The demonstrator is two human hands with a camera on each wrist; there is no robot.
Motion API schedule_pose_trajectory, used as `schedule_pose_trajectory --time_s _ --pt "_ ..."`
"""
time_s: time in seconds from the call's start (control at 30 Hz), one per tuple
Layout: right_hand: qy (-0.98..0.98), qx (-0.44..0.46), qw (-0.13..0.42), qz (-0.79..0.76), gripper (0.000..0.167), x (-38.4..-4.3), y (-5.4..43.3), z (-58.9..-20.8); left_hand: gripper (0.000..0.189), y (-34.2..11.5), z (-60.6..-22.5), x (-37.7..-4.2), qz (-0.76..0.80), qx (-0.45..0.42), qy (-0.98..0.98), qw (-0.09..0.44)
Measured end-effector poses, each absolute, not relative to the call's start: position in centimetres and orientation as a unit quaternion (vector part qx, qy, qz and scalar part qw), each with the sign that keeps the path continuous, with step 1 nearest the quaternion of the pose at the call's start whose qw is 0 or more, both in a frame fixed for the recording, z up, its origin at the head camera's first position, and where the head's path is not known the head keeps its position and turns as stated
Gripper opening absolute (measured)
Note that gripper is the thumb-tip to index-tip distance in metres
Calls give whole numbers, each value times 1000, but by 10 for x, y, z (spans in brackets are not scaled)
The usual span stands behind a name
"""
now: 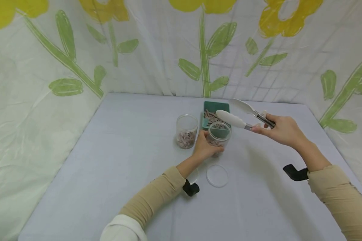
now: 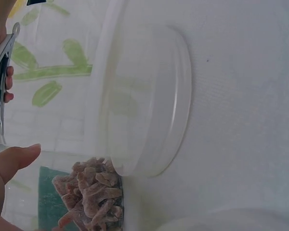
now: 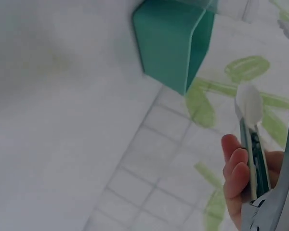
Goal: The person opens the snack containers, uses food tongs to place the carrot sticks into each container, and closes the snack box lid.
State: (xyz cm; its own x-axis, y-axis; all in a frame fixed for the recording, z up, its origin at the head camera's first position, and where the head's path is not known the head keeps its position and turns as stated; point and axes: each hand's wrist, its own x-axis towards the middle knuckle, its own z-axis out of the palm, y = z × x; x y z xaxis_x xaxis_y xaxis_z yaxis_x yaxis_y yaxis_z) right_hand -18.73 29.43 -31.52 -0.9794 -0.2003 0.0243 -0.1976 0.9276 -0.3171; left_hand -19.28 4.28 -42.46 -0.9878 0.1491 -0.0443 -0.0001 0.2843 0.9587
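Note:
My left hand (image 1: 205, 148) grips a clear jar (image 1: 219, 126) with brown-grey, strip-like pieces at its bottom. In the left wrist view the thumb (image 2: 14, 161) reaches toward the jar's brown pieces (image 2: 94, 195). Just left of that hand stands a second clear jar (image 1: 186, 123), partly filled with similar pieces. A pair of tongs (image 1: 233, 119) with whitish tips is held in my right hand (image 1: 285, 131), its arms spread apart. The tips hang over the right side of a green tray (image 1: 216, 106) holding more pieces, behind the gripped jar.
Two clear round lids lie on the table in front of the jars; one lid (image 1: 217, 176) is in full sight, the other lid (image 1: 193, 176) partly behind the left forearm. A flower-printed curtain (image 1: 157, 50) hangs behind the white-covered table (image 1: 123, 140).

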Motion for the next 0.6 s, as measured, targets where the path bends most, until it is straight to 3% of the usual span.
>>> schedule_pose_trajectory --time_s 0.23,0.53,0.6 --pt "987 -74 21 -141 72 -214 280 -313 90 37 -427 -193 528 98 840 70" --pt "993 -115 38 -12 94 -250 261 -285 77 32 -427 -194 533 104 836 84" --pt "987 -144 47 45 92 -259 255 -277 76 31 -426 -194 532 101 837 84"
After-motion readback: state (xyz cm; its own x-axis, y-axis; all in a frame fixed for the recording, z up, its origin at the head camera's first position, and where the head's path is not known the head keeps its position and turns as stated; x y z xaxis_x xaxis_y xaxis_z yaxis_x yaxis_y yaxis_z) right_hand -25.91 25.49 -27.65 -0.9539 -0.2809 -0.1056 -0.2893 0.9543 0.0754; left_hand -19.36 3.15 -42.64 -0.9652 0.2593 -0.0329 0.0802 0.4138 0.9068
